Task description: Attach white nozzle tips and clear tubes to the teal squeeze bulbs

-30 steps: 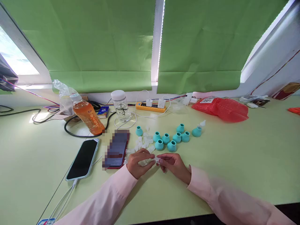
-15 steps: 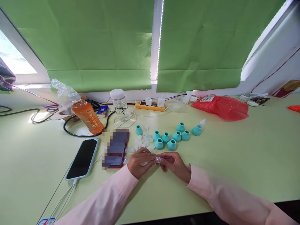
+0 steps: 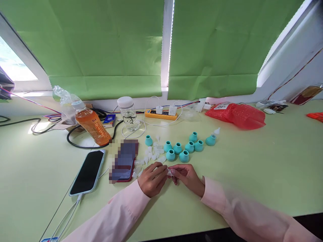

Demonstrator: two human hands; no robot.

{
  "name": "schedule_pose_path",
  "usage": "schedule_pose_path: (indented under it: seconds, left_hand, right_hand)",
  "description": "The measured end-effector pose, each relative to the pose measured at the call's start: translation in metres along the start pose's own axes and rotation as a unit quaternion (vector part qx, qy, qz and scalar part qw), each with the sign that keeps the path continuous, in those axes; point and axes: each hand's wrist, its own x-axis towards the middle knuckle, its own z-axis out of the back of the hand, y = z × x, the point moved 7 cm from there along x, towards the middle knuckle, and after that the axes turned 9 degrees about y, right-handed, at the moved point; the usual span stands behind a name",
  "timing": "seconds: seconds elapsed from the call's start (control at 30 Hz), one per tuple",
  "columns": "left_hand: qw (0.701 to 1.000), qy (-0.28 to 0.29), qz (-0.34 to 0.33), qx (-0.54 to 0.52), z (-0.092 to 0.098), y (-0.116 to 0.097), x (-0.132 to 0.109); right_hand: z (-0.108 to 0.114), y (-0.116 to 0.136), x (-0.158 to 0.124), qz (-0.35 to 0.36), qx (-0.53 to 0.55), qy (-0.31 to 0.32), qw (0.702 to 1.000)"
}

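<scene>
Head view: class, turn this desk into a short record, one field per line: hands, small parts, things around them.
Right hand: pinching a small clear part
Left hand: at its left end, grip partly hidden
Teal pieces: nine, the rightmost topped with a translucent tip
Loose clear parts: right of the red-edged phone
Light-cased phone: dark screen, cable plugged in
Farther back: power strip, red bag

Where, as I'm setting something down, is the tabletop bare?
Widest: right of the teal bulb-shaped pieces, between the pink right sleeve and red plastic bag. Another: left of the light-cased phone. Crowded: beyond the left hand, among clear plastic pieces.
</scene>
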Motion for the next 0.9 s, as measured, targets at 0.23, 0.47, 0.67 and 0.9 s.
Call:
schedule_pose_path:
  seconds: [0.23,0.47,0.67,0.9]
  left_hand:
    - [0.915,0.019,0.306,-0.263,-0.003,0.031,-0.005]
    - [0.735,0.096,0.428,-0.517,-0.041,0.044,-0.021]
    - [0.698,0.093,0.423,-0.570,-0.040,0.037,-0.018]
    - [0.653,0.015,0.440,-0.617,-0.037,0.045,-0.024]
  right_hand:
    - [-0.008,0.009,-0.004,0.017,-0.025,0.014,0.999]
    - [-0.011,0.018,-0.009,0.082,-0.063,0.025,0.994]
    - [-0.015,0.022,-0.013,0.118,-0.171,0.048,0.977]
    - [0.017,0.064,-0.024,0.252,-0.419,-0.099,0.867]
